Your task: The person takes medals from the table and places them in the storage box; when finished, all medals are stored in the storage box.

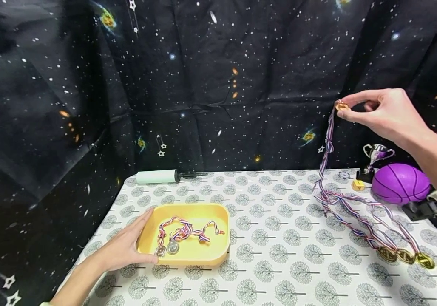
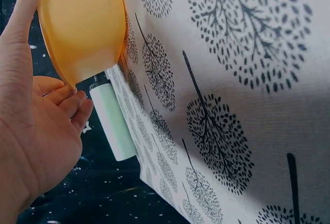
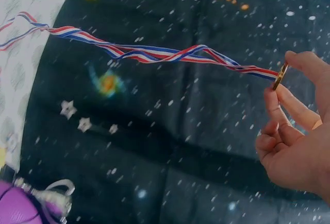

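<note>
High at the right, my right hand (image 1: pixel 392 112) pinches a bronze-gold medal (image 1: pixel 342 106) between thumb and fingertips. Its twisted red, white and blue ribbon (image 1: pixel 329 136) hangs down to the tabletop. There it meets the ribbons of three gold medals (image 1: pixel 406 256) lying on the cloth. My left hand (image 1: pixel 124 246) grips the left end of a yellow tub (image 1: pixel 218 255), with the thumb at its front side. In the left wrist view, curled fingers (image 2: pixel 72 98) touch the rim. Two silver medals (image 1: pixel 173 247) with tangled ribbons lie inside the tub.
A purple ball (image 1: pixel 400 183), a silver trophy cup (image 1: pixel 376 157) and a small yellow cube (image 1: pixel 358 185) stand at the back right. A pale green pump-like cylinder (image 1: pixel 156 177) lies at the back left edge. Behind the tree-print cloth (image 1: pixel 272 272) hangs a dark starry curtain (image 1: pixel 218 85).
</note>
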A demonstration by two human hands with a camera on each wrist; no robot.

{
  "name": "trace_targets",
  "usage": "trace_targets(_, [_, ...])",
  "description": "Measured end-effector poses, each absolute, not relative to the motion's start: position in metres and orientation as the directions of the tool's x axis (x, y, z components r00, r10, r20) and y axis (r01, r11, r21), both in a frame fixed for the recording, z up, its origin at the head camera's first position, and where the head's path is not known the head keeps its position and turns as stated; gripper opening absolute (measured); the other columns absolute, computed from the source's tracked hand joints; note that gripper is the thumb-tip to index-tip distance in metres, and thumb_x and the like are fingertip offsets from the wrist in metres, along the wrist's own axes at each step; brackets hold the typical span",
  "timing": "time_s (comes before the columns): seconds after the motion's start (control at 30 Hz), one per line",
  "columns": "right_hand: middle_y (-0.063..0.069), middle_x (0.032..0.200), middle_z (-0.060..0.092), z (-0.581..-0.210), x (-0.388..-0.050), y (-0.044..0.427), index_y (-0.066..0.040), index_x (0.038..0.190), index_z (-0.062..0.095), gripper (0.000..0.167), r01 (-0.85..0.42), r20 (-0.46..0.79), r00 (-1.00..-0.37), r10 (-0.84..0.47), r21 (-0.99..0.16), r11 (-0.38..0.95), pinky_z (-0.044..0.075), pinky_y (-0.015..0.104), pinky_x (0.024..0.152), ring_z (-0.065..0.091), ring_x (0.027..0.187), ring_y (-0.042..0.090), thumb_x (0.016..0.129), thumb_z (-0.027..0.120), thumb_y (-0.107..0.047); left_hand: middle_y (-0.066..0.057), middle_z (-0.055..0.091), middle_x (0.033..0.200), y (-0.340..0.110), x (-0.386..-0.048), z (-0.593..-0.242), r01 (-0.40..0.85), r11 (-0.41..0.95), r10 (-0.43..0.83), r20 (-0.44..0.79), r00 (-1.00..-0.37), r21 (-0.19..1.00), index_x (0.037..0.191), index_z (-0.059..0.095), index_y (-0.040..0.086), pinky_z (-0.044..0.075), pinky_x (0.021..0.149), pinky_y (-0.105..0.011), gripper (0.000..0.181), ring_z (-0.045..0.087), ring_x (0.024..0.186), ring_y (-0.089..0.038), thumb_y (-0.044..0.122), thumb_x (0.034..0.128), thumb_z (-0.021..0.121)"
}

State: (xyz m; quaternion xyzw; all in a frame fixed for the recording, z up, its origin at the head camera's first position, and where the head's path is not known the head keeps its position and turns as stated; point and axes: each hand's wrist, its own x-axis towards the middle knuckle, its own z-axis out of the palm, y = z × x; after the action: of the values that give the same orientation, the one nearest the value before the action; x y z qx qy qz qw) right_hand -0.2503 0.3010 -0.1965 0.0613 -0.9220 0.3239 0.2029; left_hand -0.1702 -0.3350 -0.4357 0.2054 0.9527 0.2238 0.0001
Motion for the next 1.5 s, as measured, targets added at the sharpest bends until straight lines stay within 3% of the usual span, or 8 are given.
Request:
trace_targets(0.2, [-0.006, 0.068, 0.036, -0.175, -0.255, 0.265, -0.022, 0.124, 0.081, 0.046, -0.290, 0.422, -0.906, -0.007, -0.609, 0.738, 0.025, 0.037, 0.052, 0.033, 0.065, 0.018, 0.090, 0.083, -0.053, -0.021, 0.025, 0.173, -0.334, -0.171, -0.433, 0.394, 0.809, 0.396, 0.092, -0.914, 0.436, 0.171, 0.018, 0.008, 0.034, 0.119, -0.067, 0.138, 0.031, 0.154, -0.046, 0.071, 0.0709, 0.089])
trace_targets(0.5, [-0.003, 0.065, 0.043, -0.155, -0.257, 0.205, -0.019, 0.122, 0.082, 0.043, -0.396, 0.459, -0.885, -0.084, -0.645, 0.653, 0.026, 0.035, 0.052, 0.034, 0.062, 0.019, 0.089, 0.086, -0.047, -0.023, 0.026, 0.172, -0.334, -0.166, -0.432, 0.411, 0.806, 0.405, 0.109, -0.908, 0.427, 0.171, 0.018, 0.009, 0.035, 0.116, -0.070, 0.138, 0.033, 0.152, -0.049, 0.070, 0.0706, 0.089])
trace_targets(0.83, [-0.001, 0.074, 0.066, -0.141, -0.246, 0.143, -0.020, 0.116, 0.084, 0.034, -0.529, 0.499, -0.841, -0.208, -0.680, 0.509, 0.025, 0.031, 0.048, 0.032, 0.054, 0.014, 0.087, 0.089, -0.037, -0.022, 0.026, 0.172, -0.335, -0.167, -0.433, 0.415, 0.807, 0.408, 0.111, -0.906, 0.420, 0.170, 0.018, 0.006, 0.035, 0.117, -0.068, 0.138, 0.034, 0.152, -0.048, 0.069, 0.0708, 0.090])
trace_targets(1.0, [0.004, 0.070, 0.058, -0.141, -0.236, 0.117, -0.021, 0.116, 0.084, 0.034, -0.568, 0.509, -0.817, -0.270, -0.629, 0.532, 0.030, 0.035, 0.056, 0.036, 0.056, 0.017, 0.088, 0.088, -0.039, -0.022, 0.027, 0.172, -0.335, -0.167, -0.433, 0.421, 0.804, 0.412, 0.118, -0.903, 0.419, 0.170, 0.020, 0.006, 0.037, 0.116, -0.068, 0.137, 0.035, 0.152, -0.048, 0.069, 0.0713, 0.090])
trace_targets(1.27, [0.010, 0.073, 0.059, -0.151, -0.235, 0.090, -0.020, 0.113, 0.084, 0.028, -0.620, 0.511, -0.783, -0.355, -0.600, 0.506, 0.032, 0.035, 0.059, 0.036, 0.059, 0.020, 0.089, 0.087, -0.034, -0.023, 0.026, 0.172, -0.334, -0.169, -0.435, 0.405, 0.807, 0.402, 0.103, -0.910, 0.430, 0.169, 0.020, 0.004, 0.035, 0.117, -0.068, 0.137, 0.033, 0.153, -0.047, 0.070, 0.0711, 0.089])
trace_targets(1.5, [0.001, 0.086, 0.073, -0.177, -0.241, 0.072, -0.017, 0.110, 0.084, 0.025, -0.641, 0.486, -0.767, -0.419, -0.613, 0.462, 0.030, 0.033, 0.053, 0.037, 0.057, 0.018, 0.089, 0.087, -0.029, -0.023, 0.025, 0.172, -0.333, -0.169, -0.436, 0.395, 0.808, 0.395, 0.097, -0.914, 0.436, 0.169, 0.021, 0.002, 0.034, 0.118, -0.069, 0.138, 0.032, 0.153, -0.047, 0.071, 0.0703, 0.089])
